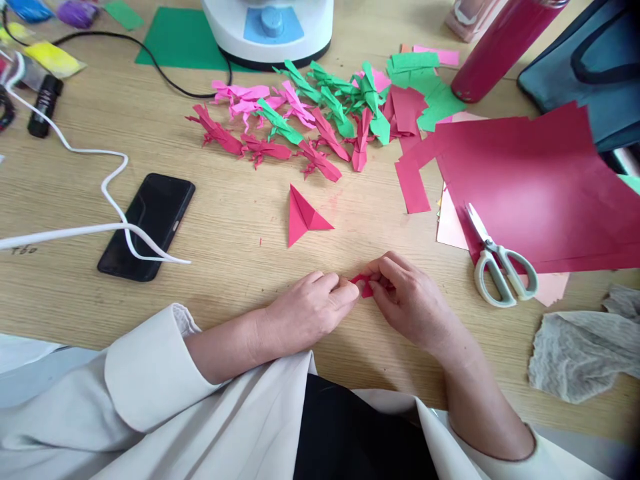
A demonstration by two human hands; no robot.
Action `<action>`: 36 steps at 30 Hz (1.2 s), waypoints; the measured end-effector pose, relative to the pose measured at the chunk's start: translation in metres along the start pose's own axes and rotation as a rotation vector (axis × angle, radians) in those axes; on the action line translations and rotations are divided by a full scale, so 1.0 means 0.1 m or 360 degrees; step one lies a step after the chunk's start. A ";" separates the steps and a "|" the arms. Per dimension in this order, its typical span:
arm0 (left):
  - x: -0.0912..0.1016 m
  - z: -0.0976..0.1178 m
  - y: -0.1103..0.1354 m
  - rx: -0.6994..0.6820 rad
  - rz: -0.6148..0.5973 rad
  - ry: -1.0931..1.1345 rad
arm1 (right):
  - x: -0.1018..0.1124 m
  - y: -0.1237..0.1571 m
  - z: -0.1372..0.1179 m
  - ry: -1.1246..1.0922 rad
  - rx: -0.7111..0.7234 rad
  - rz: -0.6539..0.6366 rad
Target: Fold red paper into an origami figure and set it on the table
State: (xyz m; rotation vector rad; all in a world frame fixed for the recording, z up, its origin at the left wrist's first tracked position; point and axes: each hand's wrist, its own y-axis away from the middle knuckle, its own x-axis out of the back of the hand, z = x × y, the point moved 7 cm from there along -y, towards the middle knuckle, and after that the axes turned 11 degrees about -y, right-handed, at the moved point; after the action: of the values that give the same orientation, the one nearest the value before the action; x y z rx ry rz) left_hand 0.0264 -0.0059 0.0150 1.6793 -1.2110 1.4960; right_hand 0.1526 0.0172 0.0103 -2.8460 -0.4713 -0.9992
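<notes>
Between my two hands is a small piece of folded red paper (pixel 367 288), mostly covered by the fingers. My left hand (pixel 315 310) pinches its left end, with the back of the hand turned up. On the other side, my right hand (pixel 407 297) grips the paper between thumb and fingertips. Just beyond them on the table lies a folded red paper triangle (pixel 304 217) with creases meeting near its middle. Farther back is a cluster of folded paper figures in red (pixel 320 160), green (pixel 335 110) and pink (pixel 245 100).
Scissors (pixel 493 260) lie partly on large red paper sheets (pixel 540 180) at the right. A black phone (pixel 145 227) lies left, crossed by a white cable (pixel 107 180). A red bottle (pixel 505 50), a white appliance (pixel 270 30) and a crumpled grey cloth (pixel 580 353) stand or lie around.
</notes>
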 end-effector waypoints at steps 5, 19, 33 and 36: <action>-0.02 0.00 -0.02 0.0008 -0.0055 0.0065 | 0.00 0.00 0.01 0.0000 0.0010 -0.0014; -0.13 -0.18 -0.08 0.0415 -0.0132 0.0466 | 0.00 0.04 -0.04 0.0090 0.0159 -0.0009; -0.11 -0.13 -0.13 0.0134 0.0115 0.0064 | 0.01 0.05 -0.01 -0.0086 0.0137 -0.0025; -0.10 -0.14 -0.16 0.0117 0.0192 0.0026 | 0.03 0.05 0.01 -0.0145 0.0096 0.0012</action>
State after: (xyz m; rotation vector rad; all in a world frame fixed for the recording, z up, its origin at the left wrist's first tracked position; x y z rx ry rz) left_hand 0.0351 0.0157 0.0106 1.6635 -1.2830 1.6416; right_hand 0.1569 0.0136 0.0116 -2.8463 -0.4894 -0.8425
